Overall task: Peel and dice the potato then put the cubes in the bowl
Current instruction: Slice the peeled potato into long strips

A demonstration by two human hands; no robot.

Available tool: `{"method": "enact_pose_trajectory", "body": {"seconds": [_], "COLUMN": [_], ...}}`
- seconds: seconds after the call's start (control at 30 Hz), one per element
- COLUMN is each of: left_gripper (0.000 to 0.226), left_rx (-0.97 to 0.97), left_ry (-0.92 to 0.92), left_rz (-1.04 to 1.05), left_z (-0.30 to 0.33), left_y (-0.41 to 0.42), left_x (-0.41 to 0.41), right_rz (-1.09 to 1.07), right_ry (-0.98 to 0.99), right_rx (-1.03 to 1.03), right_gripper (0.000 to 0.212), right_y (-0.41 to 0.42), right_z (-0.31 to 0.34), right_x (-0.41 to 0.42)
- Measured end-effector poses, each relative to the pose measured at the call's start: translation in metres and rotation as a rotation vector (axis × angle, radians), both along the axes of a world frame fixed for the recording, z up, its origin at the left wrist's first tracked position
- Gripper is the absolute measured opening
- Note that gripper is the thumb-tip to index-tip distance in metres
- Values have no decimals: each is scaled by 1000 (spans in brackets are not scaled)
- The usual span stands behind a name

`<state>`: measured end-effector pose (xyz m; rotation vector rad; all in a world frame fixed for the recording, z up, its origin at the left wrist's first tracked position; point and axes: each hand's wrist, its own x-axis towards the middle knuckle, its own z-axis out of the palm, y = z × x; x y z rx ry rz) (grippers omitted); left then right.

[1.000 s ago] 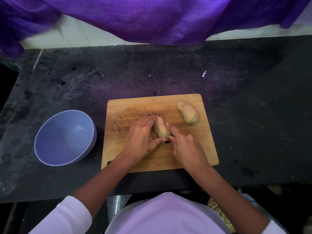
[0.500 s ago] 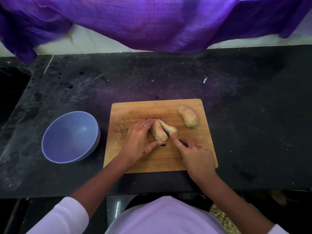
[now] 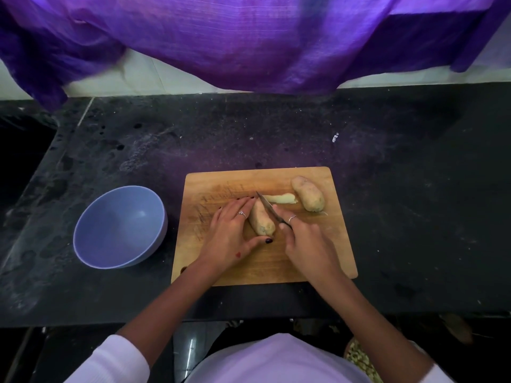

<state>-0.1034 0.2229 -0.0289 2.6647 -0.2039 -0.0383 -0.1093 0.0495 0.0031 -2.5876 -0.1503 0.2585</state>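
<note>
On the wooden cutting board (image 3: 318, 261) lies a potato piece (image 3: 261, 219), long and pale brown. My left hand (image 3: 231, 236) holds it from the left, fingers along its far side and thumb at its near end. My right hand (image 3: 307, 244) grips a knife (image 3: 269, 208) whose blade lies along the piece's right side, tip pointing away. A cut slice (image 3: 280, 198) with a pale face lies just beyond the blade. A whole potato (image 3: 308, 197) rests at the board's far right. The lilac bowl (image 3: 120, 226) stands left of the board with nothing in it.
The board sits on a dark, stained stone counter (image 3: 414, 189). Purple cloth (image 3: 249, 37) hangs over the back edge. A small white scrap (image 3: 335, 137) lies on the counter behind the board. A dark opening (image 3: 19, 161) lies at the far left.
The cut slice has moved away to the right, toward the whole potato. My right hand has brought the knife back against the remaining piece, which my left hand still holds.
</note>
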Motion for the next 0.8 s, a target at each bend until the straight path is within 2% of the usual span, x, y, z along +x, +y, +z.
{"method": "enact_pose_trajectory", "body": {"seconds": [0.23, 0.3, 0.37, 0.43, 0.5, 0.67, 0.73, 0.8], "left_gripper": [86, 86, 86, 86, 86, 87, 86, 86], "left_rx": [-57, -58, -53, -54, -63, -70, -87, -100], "left_ry": [-40, -39, -33, -23, -13, -13, -19, -30], "left_rz": [33, 49, 56, 59, 58, 51, 45, 41], "left_z": [-3, -4, -4, -4, -4, -2, -1, -2], "left_y": [-1, -1, -1, 0, 0, 1, 1, 2], "left_x": [-3, -1, 0, 1, 1, 4, 4, 3], "right_rz": [68, 136, 215, 260, 224, -13, 1, 18], "right_ry": [89, 61, -63, -162, -158, 138, 161, 201], "right_rx": [67, -88, -331, -442, -368, 152, 174, 106], "right_gripper": [43, 48, 56, 60, 58, 42, 42, 40], "right_y": [-4, -7, -9, -10, -11, -14, -10, -4], "right_z": [-2, -1, -1, -5, -6, 11, 21, 26], "right_x": [11, 17, 21, 23, 25, 23, 15, 10]}}
